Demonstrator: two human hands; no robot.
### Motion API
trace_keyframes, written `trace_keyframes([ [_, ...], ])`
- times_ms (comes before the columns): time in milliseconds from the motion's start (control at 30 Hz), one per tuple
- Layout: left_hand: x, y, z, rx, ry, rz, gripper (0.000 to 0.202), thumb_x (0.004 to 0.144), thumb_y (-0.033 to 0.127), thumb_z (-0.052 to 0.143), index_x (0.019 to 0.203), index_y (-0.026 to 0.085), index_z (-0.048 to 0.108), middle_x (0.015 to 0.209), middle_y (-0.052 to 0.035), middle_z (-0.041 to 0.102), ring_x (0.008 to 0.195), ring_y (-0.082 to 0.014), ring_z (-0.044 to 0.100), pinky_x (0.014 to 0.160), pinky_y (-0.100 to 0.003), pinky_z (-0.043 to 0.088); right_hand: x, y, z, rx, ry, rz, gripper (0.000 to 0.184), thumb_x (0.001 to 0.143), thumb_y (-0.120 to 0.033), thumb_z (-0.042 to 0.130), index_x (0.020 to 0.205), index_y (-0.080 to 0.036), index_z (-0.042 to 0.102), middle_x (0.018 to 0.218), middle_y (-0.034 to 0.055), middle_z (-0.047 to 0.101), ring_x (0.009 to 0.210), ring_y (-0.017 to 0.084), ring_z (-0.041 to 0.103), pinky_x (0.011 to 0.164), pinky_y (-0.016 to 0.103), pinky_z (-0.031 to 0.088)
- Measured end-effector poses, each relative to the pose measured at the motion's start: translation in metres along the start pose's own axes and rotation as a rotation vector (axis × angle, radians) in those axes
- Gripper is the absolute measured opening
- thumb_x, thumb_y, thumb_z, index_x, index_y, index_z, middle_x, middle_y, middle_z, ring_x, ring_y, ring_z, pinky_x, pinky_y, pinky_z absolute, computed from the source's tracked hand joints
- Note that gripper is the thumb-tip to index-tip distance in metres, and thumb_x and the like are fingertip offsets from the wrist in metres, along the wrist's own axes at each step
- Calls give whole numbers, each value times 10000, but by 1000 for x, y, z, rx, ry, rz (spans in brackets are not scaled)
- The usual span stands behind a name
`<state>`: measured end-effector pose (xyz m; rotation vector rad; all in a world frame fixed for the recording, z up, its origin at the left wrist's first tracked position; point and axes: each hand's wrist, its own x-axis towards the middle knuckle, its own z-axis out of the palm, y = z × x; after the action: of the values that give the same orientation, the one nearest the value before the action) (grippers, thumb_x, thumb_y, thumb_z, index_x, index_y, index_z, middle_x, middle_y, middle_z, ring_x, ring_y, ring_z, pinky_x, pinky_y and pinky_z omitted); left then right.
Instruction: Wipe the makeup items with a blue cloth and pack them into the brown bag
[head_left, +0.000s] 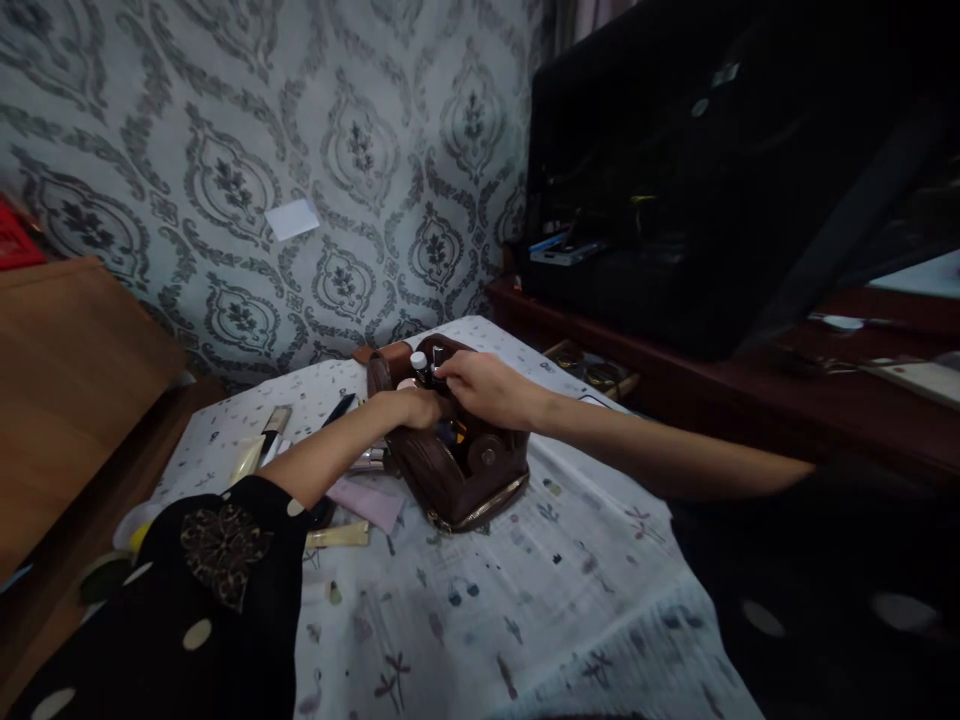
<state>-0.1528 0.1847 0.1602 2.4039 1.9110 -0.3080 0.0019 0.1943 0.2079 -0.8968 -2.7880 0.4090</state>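
A dark brown leather bag (pixel 435 470) lies open on the cloth, its gold zipper toward me. My left hand (pixel 421 408) reaches into it from the left, and the bag's contents and shadow hide its fingertips. At the far side of the opening, my right hand (pixel 480 385) is closed in a pinch on something dark and shiny, too small to make out. Beside those fingers a bottle with a white cap (pixel 418 362) stands in the bag. Left of the bag lie a pink tube (pixel 371 503) and a pale yellow tube (pixel 337 536).
A white patterned cloth (pixel 570 580) covers the table. More tubes and cosmetics, including a cream tube (pixel 247 458), lie at the left near my sleeve. A large black screen (pixel 675 180) stands on dark red furniture at the right. Patterned wallpaper (pixel 360 150) is behind.
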Motion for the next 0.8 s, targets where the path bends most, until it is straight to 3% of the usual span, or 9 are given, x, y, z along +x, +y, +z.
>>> trace_keyframes([
  [100, -4, -3, -18, -69, -1, 50, 224, 643, 104, 703, 842, 203, 727, 848, 1, 778, 776, -179, 697, 687, -205, 493, -31, 8, -5, 130, 142, -60, 318, 955, -135, 482, 1136, -170, 741, 1134, 63, 741, 1036, 205, 678, 928, 268, 483],
  [200, -13, -9, -36, -110, 151, 16, 173, 773, 198, 620, 928, 184, 696, 917, -13, 749, 880, -195, 675, 788, -243, 496, -63, 17, 10, 183, 201, -152, 279, 971, -175, 483, 1033, -173, 755, 1143, 83, 729, 1049, 209, 664, 957, 297, 484],
  [300, -27, -17, -47, -307, 543, -111, 183, 875, 307, 517, 926, 169, 627, 872, -22, 694, 852, -192, 642, 785, -277, 502, -88, 23, 36, 152, 240, -231, 295, 988, -192, 451, 996, -171, 745, 1125, 117, 723, 1082, 235, 646, 987, 363, 488],
  [400, -48, -23, -46, -687, 900, -242, 206, 861, 396, 557, 831, 193, 549, 728, 16, 613, 678, -148, 593, 649, -242, 498, -104, 24, 57, 106, 346, -273, 293, 992, -194, 440, 1119, -170, 703, 1208, 136, 693, 1123, 246, 626, 1010, 415, 491],
  [500, -76, -24, -28, -926, 989, -376, 227, 835, 414, 585, 782, 209, 506, 654, 43, 540, 569, -116, 533, 545, -209, 461, -110, 20, 68, 40, 426, -282, 315, 998, -193, 421, 1188, -162, 670, 1253, 144, 679, 1208, 267, 586, 1031, 438, 487],
  [600, -107, -22, 4, -986, 986, -488, 267, 806, 450, 623, 767, 206, 521, 619, 57, 513, 546, -107, 507, 535, -201, 452, -105, 9, 73, -26, 442, -294, 345, 981, -219, 475, 1290, -132, 601, 1291, 162, 660, 1285, 310, 533, 1058, 481, 467],
  [800, -161, -12, 71, -913, 814, -498, 292, 799, 475, 630, 795, 184, 613, 688, 15, 598, 663, -163, 569, 646, -255, 481, -80, -19, 81, -31, 513, -317, 430, 934, -209, 551, 1342, -80, 522, 1178, 197, 684, 1112, 330, 610, 937, 514, 524],
])
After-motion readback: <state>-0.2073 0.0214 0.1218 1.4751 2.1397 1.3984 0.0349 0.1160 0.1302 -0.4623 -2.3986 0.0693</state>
